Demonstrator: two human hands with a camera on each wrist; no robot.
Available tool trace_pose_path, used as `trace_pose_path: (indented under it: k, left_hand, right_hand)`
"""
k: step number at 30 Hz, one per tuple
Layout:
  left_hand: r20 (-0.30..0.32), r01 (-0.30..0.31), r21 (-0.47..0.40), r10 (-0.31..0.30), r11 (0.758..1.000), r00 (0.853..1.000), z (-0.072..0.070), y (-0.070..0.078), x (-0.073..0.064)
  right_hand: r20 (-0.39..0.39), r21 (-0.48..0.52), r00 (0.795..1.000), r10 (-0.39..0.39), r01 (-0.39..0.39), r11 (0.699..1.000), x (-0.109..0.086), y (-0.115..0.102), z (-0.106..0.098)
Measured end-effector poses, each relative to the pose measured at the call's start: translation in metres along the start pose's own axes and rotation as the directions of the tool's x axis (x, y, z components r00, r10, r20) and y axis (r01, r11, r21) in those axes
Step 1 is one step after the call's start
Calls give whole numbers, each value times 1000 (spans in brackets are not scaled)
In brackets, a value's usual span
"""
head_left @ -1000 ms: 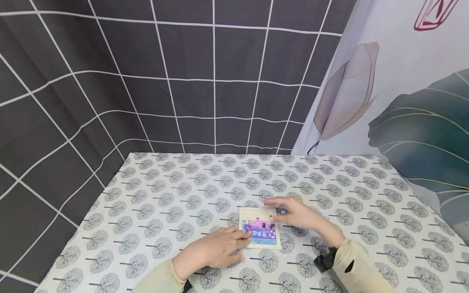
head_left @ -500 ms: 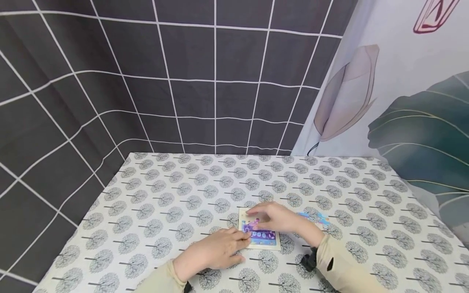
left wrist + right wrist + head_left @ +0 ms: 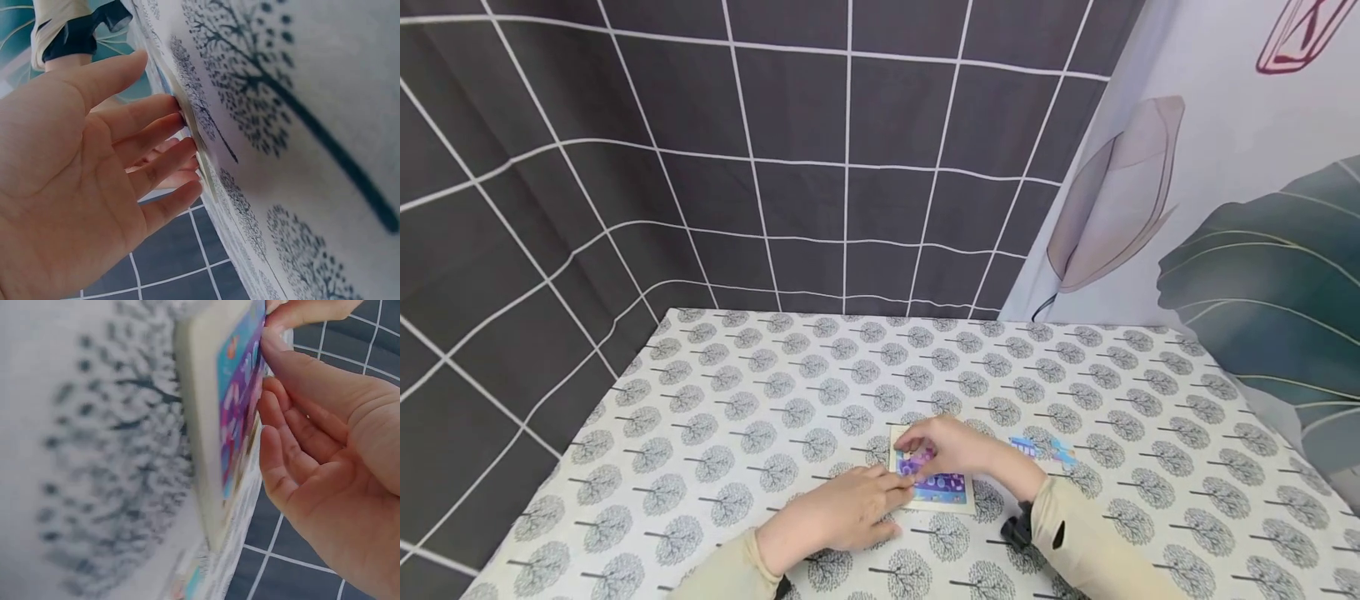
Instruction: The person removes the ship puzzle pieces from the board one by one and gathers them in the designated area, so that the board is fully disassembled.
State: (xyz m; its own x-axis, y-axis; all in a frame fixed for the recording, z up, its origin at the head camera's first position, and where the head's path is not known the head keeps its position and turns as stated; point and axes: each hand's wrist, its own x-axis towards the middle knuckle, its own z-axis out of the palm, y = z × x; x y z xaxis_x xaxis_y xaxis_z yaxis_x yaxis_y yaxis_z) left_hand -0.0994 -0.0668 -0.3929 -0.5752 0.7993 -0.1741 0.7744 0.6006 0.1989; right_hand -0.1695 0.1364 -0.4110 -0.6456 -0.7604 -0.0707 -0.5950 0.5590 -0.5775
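Note:
A small jigsaw puzzle board [image 3: 967, 505] with a cream rim and a purple, pink and blue picture lies on the table. My left hand [image 3: 853, 508] rests at its left edge with fingers extended; the left wrist view shows fingertips against the board's thin side. Over the picture's upper left, my right hand [image 3: 951, 450] has thumb and fingers bent together, pinching a pink puzzle piece [image 3: 922, 455] down at the board. Its thumb [image 3: 300, 369] meets the picture surface in the right wrist view. The right hand hides much of the board's upper part.
Two loose puzzle pieces lie right of the board: a blue-and-white one [image 3: 1023, 446] and a blue one with orange [image 3: 1063, 452]. A tree-print cloth [image 3: 760, 400] covers the table. Behind it hangs a dark gridded curtain [image 3: 797, 200], with a leaf-print curtain [image 3: 1247, 275] at the right.
My right hand has moved left from the board's right side onto the picture, uncovering the loose pieces on the right. My left hand has stayed at the board's left edge.

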Motion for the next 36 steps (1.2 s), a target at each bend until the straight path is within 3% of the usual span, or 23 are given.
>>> trace_pose_path:
  k: [6, 10, 15, 19, 27, 36]
  left_hand:
    - [-35, -22, 36, 23, 999, 999, 1, -4, 6]
    - [-42, -32, 13, 33, 999, 999, 0, -7, 10]
    - [-48, -29, -22, 28, 999, 998, 1, -10, 13]
    - [-62, -33, -36, 31, 999, 998, 2, -11, 17]
    - [-93, -24, 0, 24, 1000, 995, 2, -8, 21]
    - [-56, -3, 8, 4, 1000, 998, -1, -3, 22]
  right_hand:
    - [51, 21, 994, 101, -102, 995, 12, -3, -9]
    - [78, 19, 987, 142, -144, 989, 15, -5, -12]
    - [87, 30, 985, 148, -152, 988, 15, -5, -11]
    - [84, 10, 990, 113, -114, 993, 13, -6, -9]
    - [68, -26, 992, 102, -101, 995, 8, -6, -7]
    - [47, 19, 993, 106, -107, 994, 6, -5, -4]
